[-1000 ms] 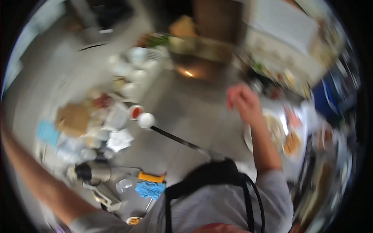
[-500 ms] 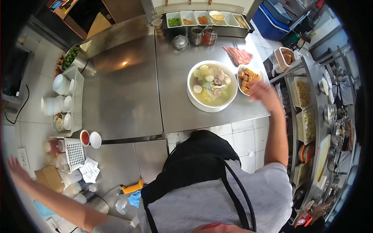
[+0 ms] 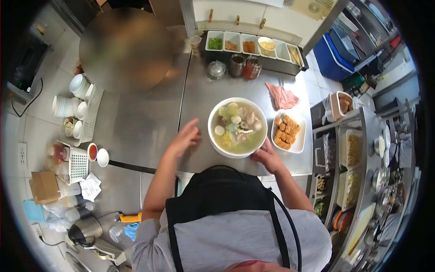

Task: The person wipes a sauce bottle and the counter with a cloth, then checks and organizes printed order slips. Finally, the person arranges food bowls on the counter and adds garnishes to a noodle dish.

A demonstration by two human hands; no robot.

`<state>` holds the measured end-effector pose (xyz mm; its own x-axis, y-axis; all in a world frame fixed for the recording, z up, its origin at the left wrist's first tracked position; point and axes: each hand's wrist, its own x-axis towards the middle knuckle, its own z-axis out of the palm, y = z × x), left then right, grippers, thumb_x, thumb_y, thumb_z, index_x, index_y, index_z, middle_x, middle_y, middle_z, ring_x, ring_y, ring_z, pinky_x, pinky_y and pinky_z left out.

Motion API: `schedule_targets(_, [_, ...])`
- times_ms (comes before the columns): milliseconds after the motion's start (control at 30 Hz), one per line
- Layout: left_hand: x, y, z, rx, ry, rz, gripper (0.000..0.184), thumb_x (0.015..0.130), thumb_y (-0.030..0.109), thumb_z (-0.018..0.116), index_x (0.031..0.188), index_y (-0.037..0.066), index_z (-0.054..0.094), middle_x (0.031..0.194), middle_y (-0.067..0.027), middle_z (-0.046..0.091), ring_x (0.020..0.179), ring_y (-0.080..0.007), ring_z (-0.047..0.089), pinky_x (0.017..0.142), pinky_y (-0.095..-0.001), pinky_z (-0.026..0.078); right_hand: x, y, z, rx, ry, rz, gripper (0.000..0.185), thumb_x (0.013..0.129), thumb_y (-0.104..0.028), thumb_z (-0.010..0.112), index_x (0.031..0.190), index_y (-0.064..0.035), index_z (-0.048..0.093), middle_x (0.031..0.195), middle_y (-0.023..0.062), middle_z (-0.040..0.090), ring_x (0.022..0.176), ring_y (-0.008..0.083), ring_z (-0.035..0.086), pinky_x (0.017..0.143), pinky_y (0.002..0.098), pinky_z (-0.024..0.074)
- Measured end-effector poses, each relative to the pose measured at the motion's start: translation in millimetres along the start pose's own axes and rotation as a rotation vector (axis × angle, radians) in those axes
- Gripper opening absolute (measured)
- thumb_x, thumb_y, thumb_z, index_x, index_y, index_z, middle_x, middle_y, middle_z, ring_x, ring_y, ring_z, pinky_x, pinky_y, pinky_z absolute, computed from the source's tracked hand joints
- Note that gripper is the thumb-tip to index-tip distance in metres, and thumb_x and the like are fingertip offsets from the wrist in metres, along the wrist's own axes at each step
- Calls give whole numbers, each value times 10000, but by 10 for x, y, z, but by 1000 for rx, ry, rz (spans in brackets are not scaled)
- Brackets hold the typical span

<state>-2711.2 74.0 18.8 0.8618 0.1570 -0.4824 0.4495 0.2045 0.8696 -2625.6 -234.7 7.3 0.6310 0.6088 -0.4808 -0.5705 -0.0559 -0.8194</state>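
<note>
Here, in the head view, has both bare hands at the two sides of the big white soup bowl (image 3: 227, 153), placed near the front edge of the steel table (image 3: 145, 122), before the black apron (image 3: 217, 195). Touches with the right hand (image 3: 269, 158) the lower right side of this bowl, with the thumb close to the rim and the other fingers bent lower. Cannot tell, from this angle, the firmness of the hold. Has the left hand (image 3: 182, 139) just beside the bowl at the opposite side, apart from it, with fingers wide, a little curved, and holding nothing. Inside the bowl, pale broth (image 3: 248, 143) with meat pieces (image 3: 250, 118) and round white slices (image 3: 219, 130).

To the right, near the right hand, a white dish (image 3: 299, 146) with brown fried pieces (image 3: 286, 132); behind this dish, a crumpled pink cloth (image 3: 283, 96). Farther back, white containers (image 3: 281, 51) in a row, and before them two jars (image 3: 237, 66). On the left side, a small cup of red sauce (image 3: 92, 153) beside another white cup (image 3: 103, 157).
</note>
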Motion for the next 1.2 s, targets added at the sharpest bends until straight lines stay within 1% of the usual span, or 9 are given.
schedule_targets(167, [193,-74,280,-92,-53,-43,570,797,388,477,1272,171,249,1133,-35,427,991,-158,430,788,-316,368,289,-150,73,-67,-21,37,710,773,-154,517,1301,-227,47,1044,54,462,822,139,482,704,281,425])
schedule_targets(267, [145,-64,205,-170,29,7,571,798,390,475,1274,171,245,1181,-37,404,1040,-158,408,802,-318,364,491,-293,210,-108,-60,49,677,776,-151,496,1290,-228,63,1051,47,480,808,138,500,681,274,431])
schedule_targets(633, [147,-143,-587,-330,306,180,594,787,380,490,1275,150,239,1178,-50,415,1057,-170,406,821,-331,359,1278,-353,1138,-95,-148,83,622,775,-132,479,1260,-215,98,942,60,501,619,124,486,614,279,426])
schedule_targets(667, [87,-75,-642,-345,324,196,591,787,381,487,1280,186,227,1166,-40,430,1049,-159,414,829,-338,359,1327,-366,1237,-104,-115,78,615,775,-129,474,1258,-213,103,940,63,504,605,128,487,605,280,427])
schedule_targets(700, [38,-19,-696,-374,363,171,576,786,380,482,1278,216,231,1151,-27,433,1025,-150,420,830,-344,348,1368,-374,1346,-88,-129,87,626,785,-134,473,1266,-225,82,1007,109,473,723,212,532,622,317,453])
schedule_targets(833, [13,-3,-930,-464,420,162,559,791,363,469,1279,282,211,1148,1,422,991,-139,427,839,-360,339,1647,-320,1629,-156,-158,118,665,780,-168,490,1277,-243,54,1066,107,437,739,226,535,632,329,450])
schedule_targets(933, [-8,-74,-1173,-502,452,191,538,807,349,453,1281,294,205,1188,-2,406,1054,-152,407,848,-381,325,1774,-347,1907,-250,-201,123,691,773,-200,504,1284,-248,41,1113,104,411,758,222,537,640,330,447])
schedule_targets(1167, [-60,4,-1662,-482,502,166,517,783,325,495,1242,212,285,1109,-6,456,947,-133,471,763,-323,408,2166,-181,2257,-455,-192,28,694,772,-306,525,1287,-196,73,1031,133,482,688,208,557,569,306,453])
schedule_targets(1200, [-4,-22,-1727,-500,452,287,487,768,302,507,1208,186,333,1093,-12,472,948,-138,485,722,-325,444,2291,-147,2343,-458,-243,-33,697,771,-319,529,1286,-185,78,1000,136,500,667,205,560,552,303,455])
